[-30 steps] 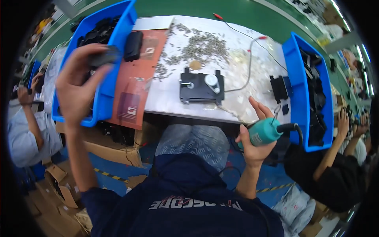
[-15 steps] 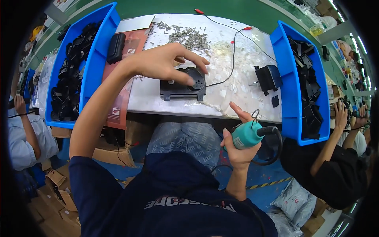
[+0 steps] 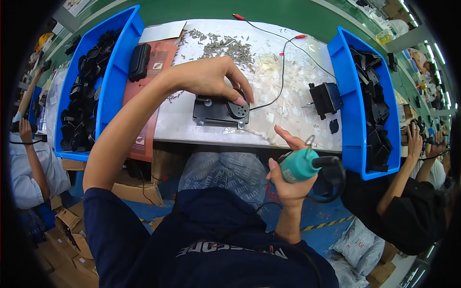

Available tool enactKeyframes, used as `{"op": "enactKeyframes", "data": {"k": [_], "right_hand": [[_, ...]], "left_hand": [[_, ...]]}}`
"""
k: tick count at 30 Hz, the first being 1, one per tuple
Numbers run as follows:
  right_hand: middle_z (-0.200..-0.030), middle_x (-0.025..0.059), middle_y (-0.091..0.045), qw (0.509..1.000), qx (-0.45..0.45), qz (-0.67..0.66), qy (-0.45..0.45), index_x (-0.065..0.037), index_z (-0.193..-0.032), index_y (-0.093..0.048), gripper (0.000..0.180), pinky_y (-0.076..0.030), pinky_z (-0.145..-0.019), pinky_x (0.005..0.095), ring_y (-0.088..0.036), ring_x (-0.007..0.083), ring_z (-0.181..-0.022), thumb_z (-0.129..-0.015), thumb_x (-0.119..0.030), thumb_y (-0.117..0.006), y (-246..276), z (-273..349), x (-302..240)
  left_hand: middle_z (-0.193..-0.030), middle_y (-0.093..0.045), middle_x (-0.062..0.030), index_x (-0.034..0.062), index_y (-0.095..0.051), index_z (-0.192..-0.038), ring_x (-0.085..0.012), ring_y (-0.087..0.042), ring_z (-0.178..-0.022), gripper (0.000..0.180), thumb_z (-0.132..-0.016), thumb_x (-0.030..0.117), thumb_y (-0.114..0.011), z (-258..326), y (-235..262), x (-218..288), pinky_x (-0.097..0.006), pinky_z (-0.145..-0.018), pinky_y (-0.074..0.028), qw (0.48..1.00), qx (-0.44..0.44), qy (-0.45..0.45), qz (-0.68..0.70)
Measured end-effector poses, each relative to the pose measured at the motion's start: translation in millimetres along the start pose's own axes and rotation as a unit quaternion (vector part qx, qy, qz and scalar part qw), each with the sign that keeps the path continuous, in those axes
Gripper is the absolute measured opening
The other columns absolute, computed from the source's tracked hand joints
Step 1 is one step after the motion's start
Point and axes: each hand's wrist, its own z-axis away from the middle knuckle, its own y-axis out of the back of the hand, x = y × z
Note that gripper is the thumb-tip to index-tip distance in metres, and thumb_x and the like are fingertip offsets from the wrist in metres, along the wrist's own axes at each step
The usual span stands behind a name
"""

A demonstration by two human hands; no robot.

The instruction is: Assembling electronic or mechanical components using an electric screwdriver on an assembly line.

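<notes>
Left hand (image 3: 211, 79) fingers curled onto black part (image 3: 221, 111) on surface (image 3: 288, 91); right hand (image 3: 288, 170) grips teal driver (image 3: 300, 164), below-right of part, off surface edge.

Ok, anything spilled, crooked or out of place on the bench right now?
Small grey metal screws lie loose across the white bench top behind the left hand, not in a tray. A small black plastic piece lies alone near the right blue bin. Nothing looks damaged.
</notes>
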Motion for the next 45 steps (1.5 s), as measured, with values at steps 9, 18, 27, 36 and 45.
{"op": "enactKeyframes", "data": {"k": [9, 18, 27, 36, 45], "right_hand": [[-0.098, 0.0293, -0.057, 0.943, 0.03, -0.273, 0.189, 0.005, -0.126, -0.033, 0.055, -0.041, -0.039, 0.024, -0.049, 0.0153, -0.04, -0.076, -0.001, -0.055, 29, -54, -64], [-0.1, 0.0204, -0.061, 0.918, 0.012, -0.246, 0.31, 0.004, -0.124, -0.042, 0.044, -0.039, -0.049, 0.0282, -0.048, 0.0143, -0.048, -0.081, -0.001, -0.05, -9, -143, -92], [-0.094, 0.0212, -0.061, 0.916, 0.019, -0.277, 0.288, 0.002, -0.115, -0.045, 0.037, -0.041, -0.051, 0.0314, -0.05, 0.0169, -0.05, -0.079, -0.003, -0.052, -61, -207, -61], [-0.099, 0.0216, -0.061, 0.909, -0.025, -0.297, 0.293, -0.001, -0.112, -0.046, 0.032, -0.041, -0.053, 0.0325, -0.051, 0.0175, -0.053, -0.081, -0.006, -0.049, -61, -209, -37], [-0.09, 0.0241, -0.058, 0.941, 0.096, -0.265, 0.19, 0.004, -0.116, -0.041, 0.04, -0.05, -0.052, 0.0298, -0.057, 0.0219, -0.052, -0.079, -0.003, -0.054, -87, -182, -59]], "left_hand": [[-0.085, -0.061, -0.0098, 0.0056, -0.064, -0.102, -0.0241, -0.058, -0.078, 0.048, -0.066, 0.033, -0.08, -23, 22, -62, -0.035, -0.074, -0.047, 0.87, 0.391, -0.034, -0.299], [-0.073, -0.068, -0.0088, 0.0004, -0.07, -0.079, -0.0123, -0.061, -0.065, 0.007, -0.074, 0.005, -0.072, -16, 17, -72, -0.026, -0.063, -0.048, 0.918, 0.394, -0.044, -0.015], [-0.08, -0.07, -0.0073, -0.0008, -0.067, -0.091, -0.0138, -0.069, -0.077, 0.017, -0.075, -0.003, -0.071, -15, 12, -73, -0.023, -0.071, -0.053, 0.86, 0.46, -0.171, 0.137], [-0.076, -0.07, -0.0104, 0.0029, -0.069, -0.097, -0.0116, -0.062, -0.05, 0.021, -0.076, 0.0, -0.071, -21, 0, -73, -0.024, -0.045, -0.047, 0.88, 0.422, -0.215, -0.041], [-0.081, -0.071, -0.0098, 0.0081, -0.066, -0.114, -0.0115, -0.069, -0.069, 0.041, -0.075, -0.005, -0.069, -26, -5, -67, -0.023, -0.058, -0.055, 0.871, 0.441, -0.196, 0.093]]}}
